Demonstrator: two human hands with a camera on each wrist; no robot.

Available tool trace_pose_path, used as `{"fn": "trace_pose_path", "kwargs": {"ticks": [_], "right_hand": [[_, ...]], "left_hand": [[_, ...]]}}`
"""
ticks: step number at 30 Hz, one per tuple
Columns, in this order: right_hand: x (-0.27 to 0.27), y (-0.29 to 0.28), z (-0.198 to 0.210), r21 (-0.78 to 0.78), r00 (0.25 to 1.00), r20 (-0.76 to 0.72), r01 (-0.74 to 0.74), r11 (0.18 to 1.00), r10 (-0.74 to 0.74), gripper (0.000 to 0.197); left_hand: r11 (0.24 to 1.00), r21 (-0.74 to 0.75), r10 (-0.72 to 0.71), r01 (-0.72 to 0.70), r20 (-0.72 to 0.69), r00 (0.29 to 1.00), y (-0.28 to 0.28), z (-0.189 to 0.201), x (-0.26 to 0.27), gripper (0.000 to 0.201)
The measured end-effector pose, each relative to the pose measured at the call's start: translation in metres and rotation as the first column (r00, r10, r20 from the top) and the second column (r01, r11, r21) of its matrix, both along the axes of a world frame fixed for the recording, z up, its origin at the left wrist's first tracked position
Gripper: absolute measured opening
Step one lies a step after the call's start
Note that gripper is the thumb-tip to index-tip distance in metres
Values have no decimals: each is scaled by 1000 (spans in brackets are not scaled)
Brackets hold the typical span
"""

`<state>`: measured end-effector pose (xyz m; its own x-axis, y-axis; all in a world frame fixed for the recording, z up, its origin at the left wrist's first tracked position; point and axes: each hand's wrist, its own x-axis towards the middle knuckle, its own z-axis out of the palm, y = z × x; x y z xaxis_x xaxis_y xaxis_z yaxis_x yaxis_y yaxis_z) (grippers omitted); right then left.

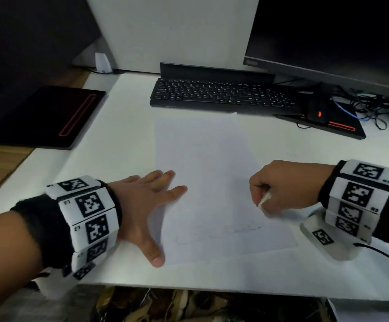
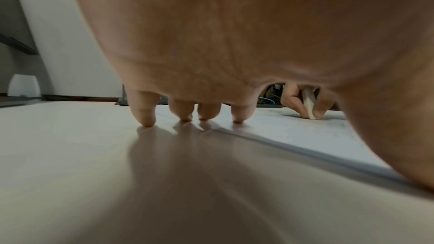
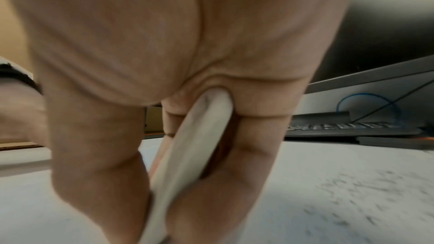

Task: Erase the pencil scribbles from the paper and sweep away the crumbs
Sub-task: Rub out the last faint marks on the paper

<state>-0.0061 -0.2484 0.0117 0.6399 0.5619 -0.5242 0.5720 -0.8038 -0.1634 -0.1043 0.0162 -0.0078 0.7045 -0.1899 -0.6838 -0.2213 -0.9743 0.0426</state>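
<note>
Fingers (image 3: 98, 155) of the right hand (image 1: 286, 184) curl tightly round a flat white eraser (image 3: 195, 147), thumb on one broad face and fingertips on the other, its lower end pressed to the sheet of paper (image 1: 212, 159) near that sheet's right edge. The eraser is smooth, thin and rounded at the top, with dark smudging at its tip in the head view. Just below and left of it lie faint grey pencil scribbles (image 1: 233, 230), looping across the lower part of the sheet; in the right wrist view dark flecks and streaks (image 3: 347, 198) speckle the matte paper beside the hand, though blur keeps crumbs and pencil marks from being told apart. The left hand (image 1: 147, 205) is spread flat with fingers straight, fingertips (image 2: 145, 116) pressing down at the paper's left edge, some on the sheet and the little finger on the bare desk (image 1: 110, 159). The desk is smooth and white, glossy enough to mirror the fingers, with open surface to the left of the sheet, below it toward the near edge, and a narrower strip on the right. Beyond the paper's far edge sits a black keyboard (image 1: 221, 96), almost touching the sheet's top corner. A black pad with a red stripe (image 1: 56, 117) overhangs the desk's left side, and a dark mouse (image 1: 317, 111) rests on a second such pad amid tangled cables at far right.
</note>
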Motion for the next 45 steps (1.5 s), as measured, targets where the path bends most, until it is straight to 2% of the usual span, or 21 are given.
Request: {"fn": "trace_pose_path", "kwargs": {"ticks": [3,7,10,14,18,22,26,30,34,39,43,45], "right_hand": [[-8,14,8,37,999,31,-44,998,43,10],[-42,61,10,274,989,0,-140,951,145,14],[-58,92,-5,359,971,-46,-203,911,235,16],[-59,101,-14,335,974,-81,-172,926,210,12],[-64,104,-10,300,939,-122,-273,914,320,16],[-51,106,-7,303,974,-73,-181,935,213,11],[-64,106,-8,286,922,-164,-297,911,352,15],[-47,105,-6,292,974,-83,-179,939,212,10],[-63,103,-8,285,928,-146,-292,913,343,15],[-46,96,-7,288,973,-87,-180,940,213,11],[-64,98,-7,272,920,-166,-304,913,356,14],[-54,97,-7,279,946,-115,-262,924,303,12]], "left_hand": [[1000,-23,-7,7,24,1000,1,-3,0,136],[1000,-15,-6,6,36,999,-1,-5,2,136],[1000,-5,3,-3,27,1000,-1,-7,3,132],[999,34,25,-26,22,999,0,-10,3,131],[997,65,41,-41,5,999,-2,-11,3,132],[994,96,50,-49,-5,999,-7,-10,5,131],[991,125,38,-37,-5,999,-10,-6,5,136],[992,111,59,-56,-17,998,-10,-3,3,131],[989,138,54,-51,-19,998,-11,-2,4,135],[991,114,72,-68,-31,997,-9,-1,3,134],[990,134,57,-53,-28,998,-9,-3,4,138],[989,141,58,-53,-34,998,-10,-2,4,137]]}}
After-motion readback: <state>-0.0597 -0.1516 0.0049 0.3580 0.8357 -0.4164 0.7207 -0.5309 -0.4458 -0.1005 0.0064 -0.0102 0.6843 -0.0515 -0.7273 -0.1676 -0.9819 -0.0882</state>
